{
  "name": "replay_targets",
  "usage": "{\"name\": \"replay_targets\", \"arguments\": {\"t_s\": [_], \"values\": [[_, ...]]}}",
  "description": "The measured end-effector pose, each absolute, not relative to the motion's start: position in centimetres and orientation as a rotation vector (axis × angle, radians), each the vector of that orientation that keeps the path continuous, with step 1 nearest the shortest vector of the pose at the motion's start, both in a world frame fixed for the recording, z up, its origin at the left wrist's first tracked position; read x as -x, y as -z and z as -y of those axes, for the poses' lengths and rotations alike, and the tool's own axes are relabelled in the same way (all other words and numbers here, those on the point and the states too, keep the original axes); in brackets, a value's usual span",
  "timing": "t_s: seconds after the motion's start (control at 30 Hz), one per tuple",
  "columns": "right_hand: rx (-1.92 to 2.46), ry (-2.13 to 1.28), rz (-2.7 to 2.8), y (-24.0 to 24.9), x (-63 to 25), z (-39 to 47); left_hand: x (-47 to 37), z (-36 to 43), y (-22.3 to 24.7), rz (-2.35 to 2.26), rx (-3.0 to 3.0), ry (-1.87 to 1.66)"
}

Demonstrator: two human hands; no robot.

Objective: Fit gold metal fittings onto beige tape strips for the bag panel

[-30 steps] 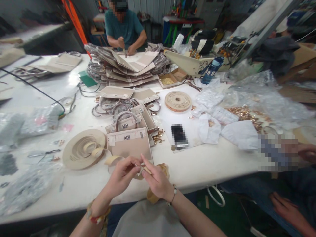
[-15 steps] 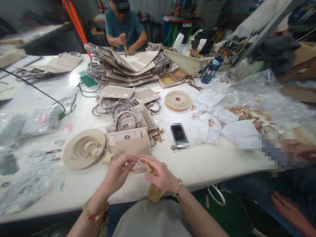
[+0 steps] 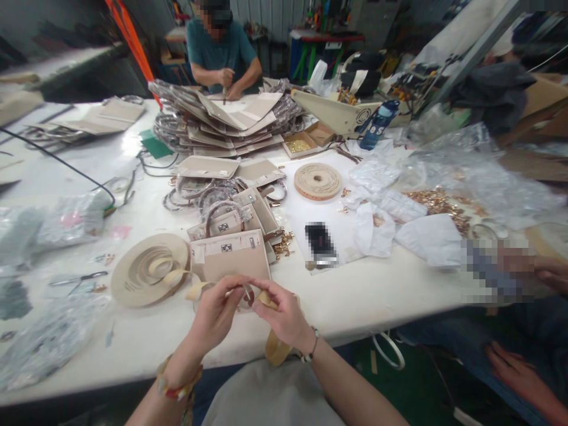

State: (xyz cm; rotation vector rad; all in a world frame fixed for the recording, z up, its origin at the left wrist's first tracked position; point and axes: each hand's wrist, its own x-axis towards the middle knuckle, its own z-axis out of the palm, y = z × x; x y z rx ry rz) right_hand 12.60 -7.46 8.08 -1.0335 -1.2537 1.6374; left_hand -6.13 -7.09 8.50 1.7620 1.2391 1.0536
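Both my hands meet above the table's front edge, before a beige bag panel (image 3: 231,257). A yellowish tape (image 3: 277,348) runs through the fingers of my right hand (image 3: 286,316) and hangs in a loop below it. My left hand (image 3: 217,313) is closed with thumb and fingers together at the tape's end; a small brown and white piece (image 3: 248,294) shows between the two hands, too small to name. To the left of the panel lies a large roll of cream tape (image 3: 128,269), its loose end running towards my left hand.
Across the table a person (image 3: 224,53) works behind stacked bag panels (image 3: 222,127). A second tape roll (image 3: 318,180), a phone (image 3: 320,241) and gold hardware (image 3: 437,207) lie to the right, with another person's hand (image 3: 552,272). Scissors (image 3: 84,278) lie left.
My fingertips have bent inward and my hands have tilted, so a small piece now shows between them. The view has shifted slightly.
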Motion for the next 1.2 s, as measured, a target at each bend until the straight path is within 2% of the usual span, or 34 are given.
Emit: {"name": "replay_targets", "arguments": {"t_s": [0.37, 0.57, 0.7, 0.83, 1.2], "values": [[0.919, -1.747, 0.839, -6.7, -12.4, 7.3, 5.6, 8.9, -7.6, -1.255, -1.607, -0.69], [1.058, -1.753, 1.0, -7.6, -12.5, 7.3, 6.2, 8.8, -7.4, -1.338, -1.863, -0.991], [1.047, -1.771, 1.088, -7.7, -12.4, 7.4, 6.8, 7.7, -8.6, -1.156, -2.146, -0.925], [1.025, -1.747, 1.144, -7.3, -12.4, 7.6, 6.8, 7.3, -9.2, -1.113, -2.19, -0.879], [1.255, -1.147, 1.628, -7.9, -12.1, 7.7, 6.3, 7.5, -9.0, -1.274, -2.414, -0.749]]}}
